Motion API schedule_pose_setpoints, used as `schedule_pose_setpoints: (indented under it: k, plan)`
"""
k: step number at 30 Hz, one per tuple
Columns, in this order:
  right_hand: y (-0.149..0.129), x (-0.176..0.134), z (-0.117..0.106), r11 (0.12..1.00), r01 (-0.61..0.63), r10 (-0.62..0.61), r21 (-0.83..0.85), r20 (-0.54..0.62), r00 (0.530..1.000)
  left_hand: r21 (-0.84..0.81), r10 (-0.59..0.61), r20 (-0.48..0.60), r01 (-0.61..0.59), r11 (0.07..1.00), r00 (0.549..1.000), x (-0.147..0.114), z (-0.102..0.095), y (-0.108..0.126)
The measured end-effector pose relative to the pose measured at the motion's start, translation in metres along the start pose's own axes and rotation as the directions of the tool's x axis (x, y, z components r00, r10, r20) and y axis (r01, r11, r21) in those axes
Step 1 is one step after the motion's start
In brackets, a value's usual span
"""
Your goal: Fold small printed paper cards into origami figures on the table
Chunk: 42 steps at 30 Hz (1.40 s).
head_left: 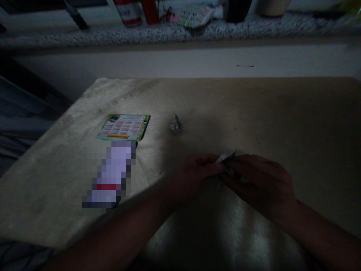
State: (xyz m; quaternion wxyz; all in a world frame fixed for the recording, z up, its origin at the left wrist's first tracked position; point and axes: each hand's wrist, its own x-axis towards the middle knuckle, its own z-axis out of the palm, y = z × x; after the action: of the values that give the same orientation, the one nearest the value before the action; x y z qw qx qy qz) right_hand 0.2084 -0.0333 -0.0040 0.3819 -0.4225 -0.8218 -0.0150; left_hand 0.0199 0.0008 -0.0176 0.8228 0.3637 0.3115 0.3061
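Between my two hands is a small piece of folded printed paper point(227, 156), its pointed tip showing above the fingers. My left hand point(199, 167) pinches its left side with the thumb and fingers. On the right side, the fingers of my right hand point(261, 177) are closed on the same paper, and they hide its lower part. Farther back on the table, a small folded printed paper piece point(176, 125) stands apart from both hands. The dim light blurs the folds.
On the left of the table point(282, 109) lies a printed card point(123, 127), with a pixelated phone-like device point(114, 169) just in front of it. Behind the table runs a speckled stone sill point(158, 37) bearing a red can point(128, 13), a crumpled printed packet point(196, 15) and other containers.
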Motion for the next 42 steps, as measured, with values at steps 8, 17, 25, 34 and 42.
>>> schedule_pose_setpoints:
  k: [8, 17, 25, 34, 42]
  plan:
    - [0.0, 0.001, 0.001, 0.999, -0.022, 0.022, -0.025, -0.008, 1.0, 0.042, 0.0, -0.021, 0.001, 0.999, 1.0, 0.002, -0.001, 0.0]
    - [0.0, 0.001, 0.0, 0.999, -0.028, 0.027, 0.018, 0.047, 0.999, 0.348, 0.103, -0.185, -0.033, 0.937, 0.977, -0.002, 0.005, 0.003]
    - [-0.001, 0.019, -0.012, 0.976, -0.192, 0.171, 0.099, 0.194, 0.966, 0.687, 0.312, -0.186, -0.103, 0.719, 0.932, -0.01, 0.001, 0.022]
    - [0.028, 0.101, 0.016, 0.968, -0.236, 0.252, -0.09, 0.346, 0.904, 0.979, 0.544, -0.019, -0.096, 0.182, 0.839, -0.023, 0.001, 0.043]
    - [0.031, 0.141, 0.068, 0.934, -0.235, 0.338, -0.27, 0.447, 0.828, 0.997, 0.454, 0.069, -0.054, -0.047, 0.888, -0.045, -0.002, 0.067]
